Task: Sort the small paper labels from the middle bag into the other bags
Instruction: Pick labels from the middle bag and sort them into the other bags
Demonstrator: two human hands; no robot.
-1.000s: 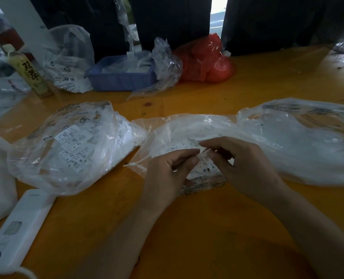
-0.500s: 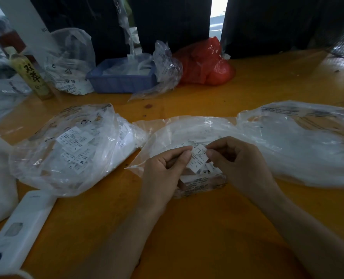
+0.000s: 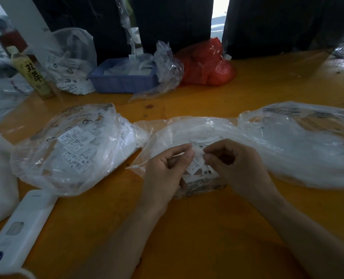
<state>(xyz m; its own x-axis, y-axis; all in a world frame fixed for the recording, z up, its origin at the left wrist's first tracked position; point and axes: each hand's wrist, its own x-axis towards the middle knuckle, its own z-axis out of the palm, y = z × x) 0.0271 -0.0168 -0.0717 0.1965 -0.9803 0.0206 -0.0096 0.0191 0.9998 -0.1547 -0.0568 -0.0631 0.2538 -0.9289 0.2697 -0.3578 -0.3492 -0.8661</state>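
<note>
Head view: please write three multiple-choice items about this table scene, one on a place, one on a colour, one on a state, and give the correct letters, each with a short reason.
1. Where does the blue basket stand?
A. at the far side of the table, left of the red bag
B. between the two hands
C. on the white device at the near left

2. What colour is the table?
A. grey
B. orange-yellow
C. green

3. What is the state of the paper label?
A. sealed inside the left bag
B. lying flat on the bare table
C. pinched by both hands above the middle bag

Answers: 1 A, the basket sits far back beside the red bag. 2 B, the bare top shows orange-yellow. 3 C, the left hand and the right hand each hold one edge of it.
</note>
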